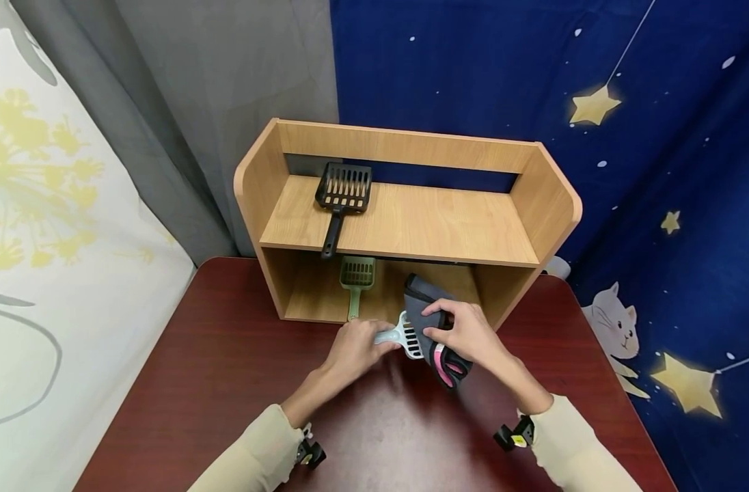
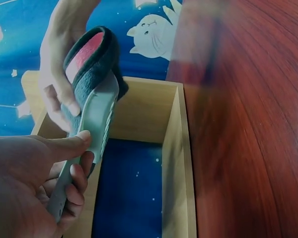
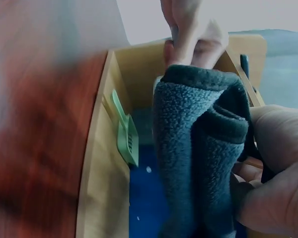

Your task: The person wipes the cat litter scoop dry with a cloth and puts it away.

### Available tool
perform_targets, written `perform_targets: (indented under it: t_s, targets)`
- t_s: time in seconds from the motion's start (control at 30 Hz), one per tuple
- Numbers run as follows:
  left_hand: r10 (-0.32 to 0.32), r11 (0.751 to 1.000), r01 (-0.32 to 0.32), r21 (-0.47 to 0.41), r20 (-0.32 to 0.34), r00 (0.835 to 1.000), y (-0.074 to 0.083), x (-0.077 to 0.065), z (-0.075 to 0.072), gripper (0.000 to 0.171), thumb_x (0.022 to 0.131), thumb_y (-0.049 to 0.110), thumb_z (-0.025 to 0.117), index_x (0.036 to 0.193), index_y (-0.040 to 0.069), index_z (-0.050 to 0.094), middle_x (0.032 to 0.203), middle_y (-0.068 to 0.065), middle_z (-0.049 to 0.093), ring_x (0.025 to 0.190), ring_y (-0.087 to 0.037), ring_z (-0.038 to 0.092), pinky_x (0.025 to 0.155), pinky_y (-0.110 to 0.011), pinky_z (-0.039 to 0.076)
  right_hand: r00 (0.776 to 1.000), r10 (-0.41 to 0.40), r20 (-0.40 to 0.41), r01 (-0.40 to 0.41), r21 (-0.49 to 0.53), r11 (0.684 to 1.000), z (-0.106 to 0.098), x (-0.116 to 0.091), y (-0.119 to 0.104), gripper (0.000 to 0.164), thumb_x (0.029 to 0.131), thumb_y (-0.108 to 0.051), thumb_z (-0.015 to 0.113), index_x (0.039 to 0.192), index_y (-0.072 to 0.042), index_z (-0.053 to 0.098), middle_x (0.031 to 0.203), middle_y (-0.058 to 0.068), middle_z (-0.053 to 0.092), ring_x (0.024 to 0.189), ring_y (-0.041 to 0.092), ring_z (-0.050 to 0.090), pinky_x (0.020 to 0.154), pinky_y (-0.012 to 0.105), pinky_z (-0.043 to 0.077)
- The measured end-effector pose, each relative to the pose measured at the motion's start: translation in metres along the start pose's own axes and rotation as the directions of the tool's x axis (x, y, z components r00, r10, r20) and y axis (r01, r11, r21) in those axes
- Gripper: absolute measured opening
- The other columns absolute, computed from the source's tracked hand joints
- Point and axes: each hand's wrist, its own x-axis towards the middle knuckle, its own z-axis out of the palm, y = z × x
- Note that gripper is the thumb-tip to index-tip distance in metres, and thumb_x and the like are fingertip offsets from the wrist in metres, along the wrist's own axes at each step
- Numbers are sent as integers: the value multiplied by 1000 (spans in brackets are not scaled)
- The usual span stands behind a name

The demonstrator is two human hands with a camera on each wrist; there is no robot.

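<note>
My left hand (image 1: 357, 345) grips the handle of a pale blue slotted litter scoop (image 1: 411, 336), thumb on top in the left wrist view. A folded dark grey cloth (image 1: 425, 311) with black edging and a pink patch is pinched in my right hand (image 1: 463, 331). The cloth lies against the scoop's slotted head and covers part of it. Both hands are in front of the wooden shelf (image 1: 399, 254), above the table. In the right wrist view the fleecy cloth (image 3: 176, 144) hides most of the scoop.
A black slotted scoop (image 1: 344, 188) lies on the upper shelf board, its handle over the front edge. On the lower board rests a green scoop (image 1: 357, 273), handle forward. The dark red table (image 1: 227, 410) spreads around the shelf, with curtains behind.
</note>
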Motion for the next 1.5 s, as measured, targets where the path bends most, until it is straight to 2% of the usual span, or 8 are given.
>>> perform_targets:
  t_s: [0.17, 0.37, 0.5, 0.73, 0.93, 1.17, 1.37, 1.5]
  targets:
    - [-33, 999, 33, -4, -6, 999, -2, -1, -3, 31, 82, 23, 92, 107, 6, 83, 99, -6, 82, 78, -19, 74, 63, -37, 54, 999, 10, -45, -10, -10, 1000, -8, -1, 5, 26, 82, -14, 90, 106, -18, 80, 66, -7, 62, 59, 8, 38, 58, 29, 37]
    - [-43, 999, 43, -1, 0, 999, -2, -2, -1, 30, 82, 23, 92, 106, 7, 84, 96, -5, 81, 74, -18, 72, 61, -33, 52, 1000, 9, -15, -9, 12, 1000, 5, -1, 1, 28, 82, -16, 91, 107, -20, 80, 90, -3, 78, 70, 12, 52, 67, 29, 42]
    - [-33, 999, 33, -1, 11, 999, -2, -2, 4, 28, 83, 25, 91, 104, 8, 84, 93, -4, 81, 68, -14, 66, 59, -29, 46, 1000, 30, 1, -30, 77, 997, 16, 2, -9, 29, 82, -17, 91, 108, -21, 80, 92, -1, 78, 73, 12, 57, 67, 28, 45]
    - [-30, 998, 32, -45, 30, 999, 0, -2, 8, 28, 86, 25, 90, 105, 5, 83, 94, -6, 81, 68, -15, 66, 58, -26, 46, 997, 38, -72, -25, 169, 985, 22, 0, -21, 29, 84, -16, 90, 110, -22, 80, 111, 6, 79, 106, 26, 74, 91, 47, 59]
    - [-8, 1000, 8, -15, 5, 1000, 1, -3, 4, 28, 84, 25, 90, 104, 7, 83, 93, -4, 81, 70, -16, 68, 60, -29, 48, 999, 10, -41, -7, 70, 998, 19, -2, -16, 30, 82, -15, 91, 108, -22, 79, 86, -2, 76, 76, 14, 60, 67, 30, 46]
    - [-6, 1000, 6, -23, 2, 1000, 0, -2, -2, 30, 83, 24, 91, 107, 7, 83, 98, -5, 82, 73, -16, 71, 61, -31, 50, 998, -28, -53, 26, -44, 999, 3, -8, -5, 29, 79, -9, 88, 104, -18, 77, 95, 1, 80, 79, 16, 64, 72, 34, 49]
    - [-17, 1000, 17, -27, -5, 1000, -2, -1, -6, 31, 82, 22, 92, 107, 4, 83, 101, -8, 82, 76, -18, 73, 62, -33, 54, 995, 23, -97, -25, -24, 999, -18, -13, 4, 28, 82, -8, 85, 107, -16, 77, 60, -6, 57, 51, 8, 39, 52, 29, 37]
    - [-22, 999, 22, -30, -10, 1000, -5, -1, -8, 31, 82, 21, 92, 107, 5, 83, 100, -7, 82, 79, -20, 75, 65, -38, 56, 989, 80, -125, -78, 25, 997, -29, -14, 10, 28, 85, -9, 84, 110, -15, 75, 61, -6, 52, 54, 8, 47, 53, 27, 40]
